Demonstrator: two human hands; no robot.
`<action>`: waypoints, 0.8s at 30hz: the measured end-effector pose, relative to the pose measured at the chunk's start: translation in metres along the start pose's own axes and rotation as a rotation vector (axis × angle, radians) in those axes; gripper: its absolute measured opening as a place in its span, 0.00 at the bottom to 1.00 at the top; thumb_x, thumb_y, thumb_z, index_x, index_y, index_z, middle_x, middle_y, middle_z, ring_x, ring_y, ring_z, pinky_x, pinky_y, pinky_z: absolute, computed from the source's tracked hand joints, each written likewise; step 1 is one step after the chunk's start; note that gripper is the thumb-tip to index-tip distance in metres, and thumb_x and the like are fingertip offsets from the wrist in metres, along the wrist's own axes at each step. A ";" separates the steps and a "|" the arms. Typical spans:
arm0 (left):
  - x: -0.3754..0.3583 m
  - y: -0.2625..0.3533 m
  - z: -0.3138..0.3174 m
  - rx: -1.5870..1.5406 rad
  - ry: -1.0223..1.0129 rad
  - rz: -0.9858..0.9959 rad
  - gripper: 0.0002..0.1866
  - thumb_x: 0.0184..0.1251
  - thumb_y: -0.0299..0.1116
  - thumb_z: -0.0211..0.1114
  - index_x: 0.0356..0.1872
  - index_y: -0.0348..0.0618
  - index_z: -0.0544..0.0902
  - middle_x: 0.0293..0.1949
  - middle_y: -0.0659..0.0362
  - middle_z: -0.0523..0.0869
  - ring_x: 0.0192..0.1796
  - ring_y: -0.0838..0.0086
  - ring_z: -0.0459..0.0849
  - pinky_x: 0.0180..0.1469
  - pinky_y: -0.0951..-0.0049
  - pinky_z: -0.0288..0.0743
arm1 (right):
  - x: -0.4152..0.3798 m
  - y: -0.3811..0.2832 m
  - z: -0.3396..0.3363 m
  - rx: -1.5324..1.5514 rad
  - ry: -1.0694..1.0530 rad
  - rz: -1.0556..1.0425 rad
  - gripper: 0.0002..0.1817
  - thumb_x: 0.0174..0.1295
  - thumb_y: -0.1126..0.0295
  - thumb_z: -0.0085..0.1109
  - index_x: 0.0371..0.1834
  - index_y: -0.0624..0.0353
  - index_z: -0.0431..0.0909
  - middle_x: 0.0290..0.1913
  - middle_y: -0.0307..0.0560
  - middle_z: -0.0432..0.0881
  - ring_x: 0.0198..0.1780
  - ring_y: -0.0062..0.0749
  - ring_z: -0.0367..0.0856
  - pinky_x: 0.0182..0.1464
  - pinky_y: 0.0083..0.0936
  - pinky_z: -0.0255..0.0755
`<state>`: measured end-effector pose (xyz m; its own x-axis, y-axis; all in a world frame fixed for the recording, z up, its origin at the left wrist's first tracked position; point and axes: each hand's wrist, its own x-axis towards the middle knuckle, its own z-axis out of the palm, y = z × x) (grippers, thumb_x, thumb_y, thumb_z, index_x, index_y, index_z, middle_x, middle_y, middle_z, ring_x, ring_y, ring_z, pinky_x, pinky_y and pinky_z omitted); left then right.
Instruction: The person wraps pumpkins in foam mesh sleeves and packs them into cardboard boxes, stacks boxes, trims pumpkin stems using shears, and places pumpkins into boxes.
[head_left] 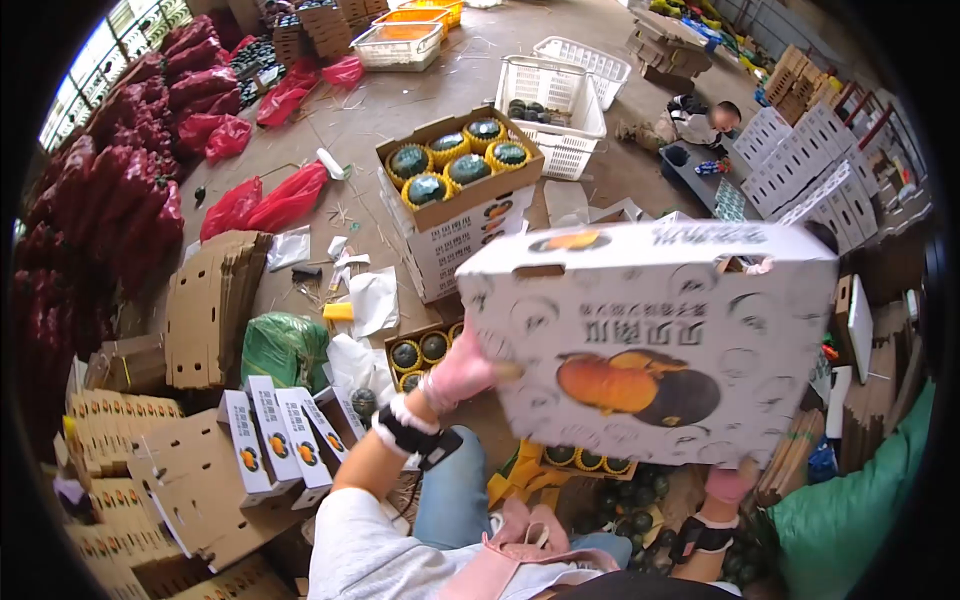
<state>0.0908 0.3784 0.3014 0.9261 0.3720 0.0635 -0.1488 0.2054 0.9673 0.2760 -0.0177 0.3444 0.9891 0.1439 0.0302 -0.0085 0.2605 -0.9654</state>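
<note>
My left hand, in a pink glove, grips the left side of a white printed cardboard box. Its broad face, with an orange and dark pumpkin picture and lettering upside down, is turned toward me. At the lower right edge my right hand, also gloved in pink, grips the same box; its fingers are partly hidden. Behind it stands a stack of white cartons, topped by a brown open carton of dark green pumpkins in yellow foam nets. Below, another carton of netted pumpkins is partly covered.
Flattened cardboard and folded white lids lie left, beside a green bag. Loose pumpkins are near my legs. A large green sack stands right. White crates and another person are farther back.
</note>
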 end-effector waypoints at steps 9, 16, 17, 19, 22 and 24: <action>-0.140 0.079 -0.076 -0.474 0.488 -0.357 0.45 0.55 0.41 0.66 0.70 0.54 0.46 0.64 0.55 0.63 0.65 0.62 0.64 0.63 0.59 0.63 | -0.045 -0.010 0.151 0.267 -0.613 1.002 0.45 0.41 0.60 0.67 0.66 0.59 0.58 0.59 0.47 0.70 0.60 0.40 0.71 0.59 0.39 0.68; -0.138 0.082 -0.148 -0.429 0.632 -0.492 0.32 0.62 0.34 0.59 0.65 0.51 0.55 0.57 0.57 0.72 0.57 0.68 0.74 0.53 0.63 0.75 | 0.024 0.059 0.193 -0.267 -0.927 1.056 0.32 0.48 0.54 0.66 0.55 0.57 0.70 0.46 0.39 0.78 0.46 0.26 0.77 0.42 0.22 0.73; -0.132 0.085 -0.157 -0.418 0.595 -0.510 0.32 0.62 0.34 0.60 0.65 0.51 0.55 0.57 0.57 0.72 0.57 0.67 0.74 0.51 0.60 0.76 | 0.033 0.050 0.212 -0.270 -0.912 1.044 0.33 0.48 0.54 0.66 0.56 0.58 0.69 0.46 0.40 0.78 0.46 0.26 0.77 0.43 0.22 0.73; -0.117 0.102 -0.172 -0.355 0.538 -0.580 0.35 0.60 0.35 0.63 0.65 0.54 0.54 0.57 0.57 0.71 0.57 0.66 0.74 0.48 0.55 0.78 | 0.055 0.059 0.232 -0.240 -0.953 0.978 0.38 0.46 0.54 0.68 0.59 0.62 0.67 0.50 0.42 0.76 0.50 0.26 0.76 0.48 0.22 0.72; -0.070 0.120 -0.211 -0.313 0.438 -0.540 0.41 0.54 0.33 0.67 0.66 0.59 0.53 0.60 0.56 0.67 0.60 0.60 0.71 0.52 0.52 0.75 | 0.111 0.064 0.285 -0.274 -1.066 0.684 0.46 0.40 0.51 0.70 0.62 0.66 0.63 0.54 0.45 0.74 0.57 0.29 0.70 0.60 0.27 0.63; -0.019 0.130 -0.233 -0.361 0.436 -0.427 0.41 0.55 0.34 0.66 0.67 0.60 0.52 0.63 0.57 0.65 0.60 0.58 0.71 0.56 0.49 0.70 | 0.154 0.070 0.332 -0.159 -1.037 0.593 0.40 0.44 0.59 0.70 0.60 0.67 0.64 0.54 0.47 0.73 0.57 0.33 0.69 0.64 0.28 0.58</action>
<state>-0.0268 0.6088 0.3692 0.7167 0.5052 -0.4807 0.0210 0.6734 0.7390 0.3787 0.3395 0.3673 0.2483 0.9191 -0.3059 -0.3315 -0.2161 -0.9184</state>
